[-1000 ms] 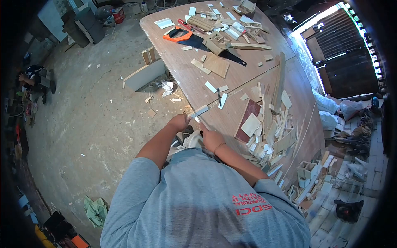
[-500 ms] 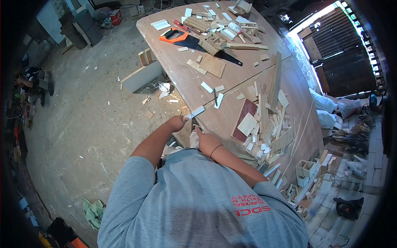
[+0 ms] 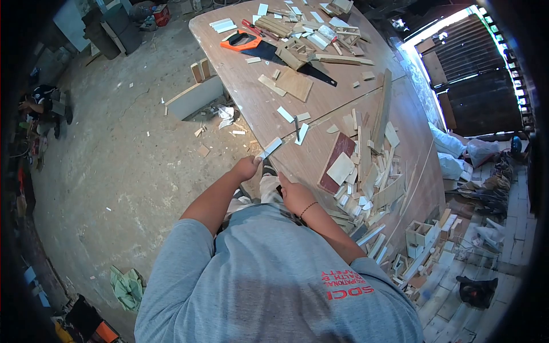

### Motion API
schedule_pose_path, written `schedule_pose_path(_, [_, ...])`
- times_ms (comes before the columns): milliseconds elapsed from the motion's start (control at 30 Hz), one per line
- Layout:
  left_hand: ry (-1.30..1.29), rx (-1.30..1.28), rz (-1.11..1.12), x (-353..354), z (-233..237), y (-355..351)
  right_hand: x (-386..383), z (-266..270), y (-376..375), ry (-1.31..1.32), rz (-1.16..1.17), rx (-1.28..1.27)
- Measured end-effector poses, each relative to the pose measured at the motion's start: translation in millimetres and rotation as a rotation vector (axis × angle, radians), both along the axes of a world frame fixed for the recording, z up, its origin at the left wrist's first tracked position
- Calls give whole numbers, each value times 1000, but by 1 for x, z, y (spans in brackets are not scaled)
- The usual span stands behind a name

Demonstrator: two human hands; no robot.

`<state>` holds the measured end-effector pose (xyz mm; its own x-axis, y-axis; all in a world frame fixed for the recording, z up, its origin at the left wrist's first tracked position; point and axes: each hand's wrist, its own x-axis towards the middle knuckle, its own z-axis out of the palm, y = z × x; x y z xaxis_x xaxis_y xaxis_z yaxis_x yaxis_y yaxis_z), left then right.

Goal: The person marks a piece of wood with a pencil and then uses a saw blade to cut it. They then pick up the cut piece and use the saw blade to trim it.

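White-faced wood strip (image 3: 271,147) is in the L hand's (image 3: 247,168) grip, pinched at its near end, thumb on top AFAICT. From that grip it lies fwd & to the R, long axis on a diagonal, far end reaching over the edge of the bench (image 3: 311,163); can't tell if it rests on the wood or hangs just above. L hand is clearly the nearer of the 2, touching the strip; R hand (image 3: 297,197) sits lower & to the R, apart from it, w/ the strip fwd & a bit L of its grip. R fingers look curled nr a small dark item (image 3: 279,190), too small to ID, so can't tell if that grip is clenched on it. Fwd-R of the strip's far end, 2 loose white strips (image 3: 285,114) lie on the bench w/ a dark slim tool (image 3: 297,130) beside them; handsaw (image 3: 264,50) is well apart, farther up the bench.
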<state>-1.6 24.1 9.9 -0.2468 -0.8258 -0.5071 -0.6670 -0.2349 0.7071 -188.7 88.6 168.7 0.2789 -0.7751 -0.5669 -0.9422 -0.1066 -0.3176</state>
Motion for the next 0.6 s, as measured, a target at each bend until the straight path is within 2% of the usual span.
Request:
schedule_pose_path(233, [-83, -12, -131, 23, 21, -22, 3, -1, -1, -12, 9, -20])
schedule_pose_path(300, [-193, -100, -202, 22, 27, -26, 2, -4, -2, -32, -7, -34])
schedule_pose_path(600, [-306, -180, -82, -1, 37, 2, -11, -21, 7, -70, -23, -45])
